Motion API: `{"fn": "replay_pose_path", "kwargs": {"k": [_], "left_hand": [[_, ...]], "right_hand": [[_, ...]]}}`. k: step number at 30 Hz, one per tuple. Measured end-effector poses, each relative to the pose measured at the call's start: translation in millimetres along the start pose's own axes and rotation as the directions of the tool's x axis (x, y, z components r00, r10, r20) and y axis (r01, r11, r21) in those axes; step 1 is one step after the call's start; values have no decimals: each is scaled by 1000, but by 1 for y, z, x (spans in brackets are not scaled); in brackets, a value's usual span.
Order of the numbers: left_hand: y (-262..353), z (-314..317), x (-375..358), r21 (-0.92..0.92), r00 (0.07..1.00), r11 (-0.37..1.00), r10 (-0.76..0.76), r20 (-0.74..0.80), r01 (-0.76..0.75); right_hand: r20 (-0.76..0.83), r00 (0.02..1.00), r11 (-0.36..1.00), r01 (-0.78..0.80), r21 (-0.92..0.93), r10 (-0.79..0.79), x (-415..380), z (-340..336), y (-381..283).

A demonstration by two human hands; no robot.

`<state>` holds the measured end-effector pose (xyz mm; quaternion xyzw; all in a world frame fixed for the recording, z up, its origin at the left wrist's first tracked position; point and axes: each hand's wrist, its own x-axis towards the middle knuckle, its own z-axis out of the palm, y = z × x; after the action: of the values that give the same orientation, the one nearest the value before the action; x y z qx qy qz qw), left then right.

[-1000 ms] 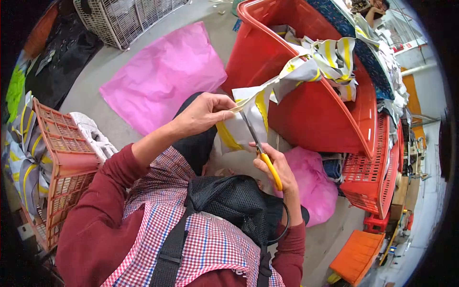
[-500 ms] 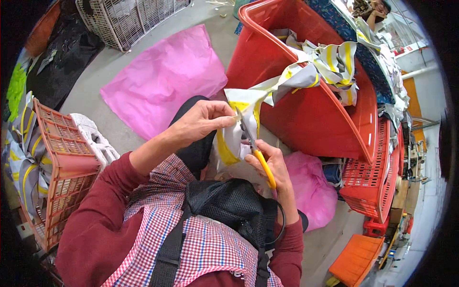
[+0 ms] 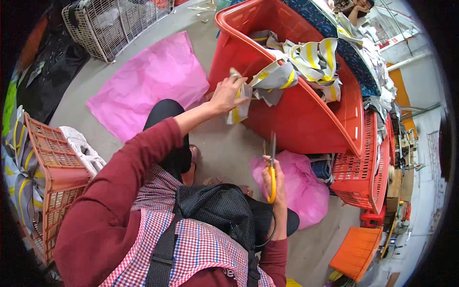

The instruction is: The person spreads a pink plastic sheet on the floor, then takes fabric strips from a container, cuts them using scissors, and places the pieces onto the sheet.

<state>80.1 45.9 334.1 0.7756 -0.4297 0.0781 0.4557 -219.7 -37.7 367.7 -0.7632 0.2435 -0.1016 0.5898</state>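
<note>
My left hand (image 3: 228, 95) is stretched forward at the front of the red bin, its fingers around a white and grey fabric strip (image 3: 273, 79) with yellow bands. The strip runs from my fingers up over the bin's rim, and a short end hangs below my hand. Slight blur softens the fingertips. In my right hand (image 3: 277, 184) are scissors (image 3: 272, 167) with yellow handles. Their blades point away from me, parted and clear of the fabric. More striped fabric (image 3: 311, 57) lies heaped in the red bin (image 3: 296, 112).
A pink plastic sheet (image 3: 153, 83) lies on the floor ahead, and another pink bag (image 3: 306, 193) is beside my right hand. An orange crate (image 3: 60, 162) holding striped fabric stands at left. Red baskets (image 3: 356, 177) and an orange box (image 3: 356, 253) are at right. A wire basket (image 3: 117, 28) stands behind.
My left hand has moved forward towards the bin with the strip. My right hand has drawn the scissors down and right, away from the fabric. The view has shifted slightly.
</note>
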Motion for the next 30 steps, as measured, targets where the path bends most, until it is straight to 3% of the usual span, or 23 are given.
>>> {"fn": "replay_pose_path", "kwargs": {"k": [1,5,7,8,10,11,12,17,19,21,25,27,30], "left_hand": [[-2,9,7,84,992,991,-113,64,107],[-17,22,18,149,982,981,-141,122,123],[-14,13,15,251,995,964,94,-29,-83],[-14,7,10,252,996,964,91,-25,-82],[-4,-16,-4,-188,978,972,-105,181,139],[1,-31,-11,-374,939,886,-161,305,273],[6,-47,-22,-496,932,811,-155,326,308],[52,-131,-72,-521,950,829,-38,310,203],[63,-147,-85,-496,926,828,-67,373,260],[63,-155,-92,-466,877,797,-157,454,384],[50,-148,-99,-643,930,704,-67,362,301],[50,-149,-100,-655,881,625,-117,458,423],[53,-154,-100,-609,905,707,-106,412,360]], "right_hand": [[22,1000,1000,21,-23,-20,-2,4,-2],[48,998,994,50,-101,-45,9,13,-7],[64,997,996,40,-76,-36,15,17,-17],[74,996,993,66,-96,-59,19,19,-19],[91,993,989,88,-121,-77,24,22,-21],[94,993,990,88,-113,-78,25,23,-25],[119,991,987,75,-142,-59,24,24,-32],[281,959,982,91,-167,-41,23,36,-55],[351,936,979,83,-186,-13,21,40,-69],[412,911,975,73,-210,20,19,43,-73],[450,892,976,64,-208,38,20,47,-77],[441,894,967,34,-253,84,21,49,-80],[493,870,969,112,-221,12,26,55,-83]]}}
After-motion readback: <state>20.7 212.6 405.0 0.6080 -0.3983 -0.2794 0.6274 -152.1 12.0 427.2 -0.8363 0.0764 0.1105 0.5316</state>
